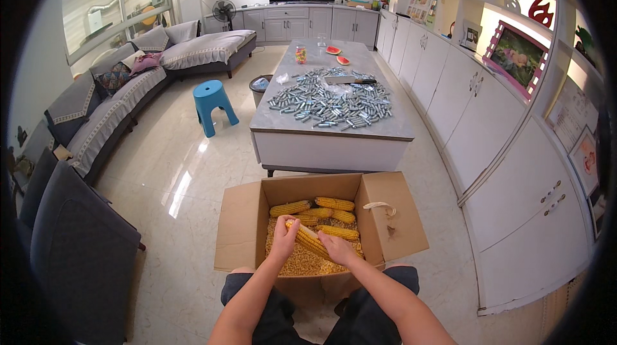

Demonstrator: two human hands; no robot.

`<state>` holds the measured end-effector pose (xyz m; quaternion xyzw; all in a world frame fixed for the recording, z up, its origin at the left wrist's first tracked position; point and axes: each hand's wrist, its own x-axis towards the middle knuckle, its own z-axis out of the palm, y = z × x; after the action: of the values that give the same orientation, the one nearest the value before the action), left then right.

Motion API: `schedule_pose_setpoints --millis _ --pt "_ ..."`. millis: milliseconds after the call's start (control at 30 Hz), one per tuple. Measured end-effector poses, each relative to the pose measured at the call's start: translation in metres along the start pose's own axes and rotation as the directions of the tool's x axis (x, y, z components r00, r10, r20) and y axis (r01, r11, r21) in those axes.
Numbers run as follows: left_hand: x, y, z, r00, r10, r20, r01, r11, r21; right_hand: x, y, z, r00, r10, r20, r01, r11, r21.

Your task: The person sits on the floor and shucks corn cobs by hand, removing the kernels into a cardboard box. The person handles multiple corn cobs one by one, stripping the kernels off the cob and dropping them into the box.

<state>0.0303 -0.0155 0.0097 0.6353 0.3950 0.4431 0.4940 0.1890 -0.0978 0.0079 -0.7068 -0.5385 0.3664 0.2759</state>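
Observation:
A yellow corn cob [311, 243] slants between my hands over an open cardboard box [312, 185]. Part of the cob near its upper end shows pale, as if bare of kernels. My left hand [283, 239] is closed around the upper left end. My right hand [339, 250] grips the cob's right side, with its thumb along the top. Below them, loose corn kernels [292, 266] cover the bottom of the box. Several more cobs [335, 203] lie on the kernels toward the far side. My fingers hide parts of the held cob.
Beyond the box stands a grey-topped table [273, 123] with many small metallic cylinders [328, 104], a knife [350, 80] and watermelon slices [343, 61]. A blue stool [213, 106] and a bin [258, 90] are to its left. White cabinets [475, 107] line the right wall.

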Motion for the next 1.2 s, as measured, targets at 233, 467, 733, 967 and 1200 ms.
schedule_pose_setpoints --millis 233,467,733,967,1200 --pt "-0.002 0.013 0.003 0.999 0.048 -0.027 -0.047 0.999 0.010 0.007 -0.004 -0.002 0.989 0.144 -0.043 -0.143 0.989 0.029" --pt "-0.001 0.004 0.000 1.000 0.001 -0.001 -0.001 1.000 0.015 0.005 -0.009 -0.001 0.998 0.050 0.048 -0.046 0.996 -0.072" --pt "0.002 0.008 0.000 0.996 -0.074 -0.052 0.065 0.986 -0.152 0.027 0.021 -0.001 0.994 0.089 0.066 -0.098 0.982 0.161" --pt "0.008 -0.013 -0.009 0.979 -0.179 -0.093 0.154 0.960 -0.233 0.009 0.007 -0.012 0.980 -0.169 0.106 0.159 0.983 0.095" --pt "0.006 -0.008 -0.004 0.990 -0.095 -0.109 0.077 0.984 -0.159 0.002 -0.003 -0.013 0.997 -0.071 0.040 0.071 0.997 0.006"
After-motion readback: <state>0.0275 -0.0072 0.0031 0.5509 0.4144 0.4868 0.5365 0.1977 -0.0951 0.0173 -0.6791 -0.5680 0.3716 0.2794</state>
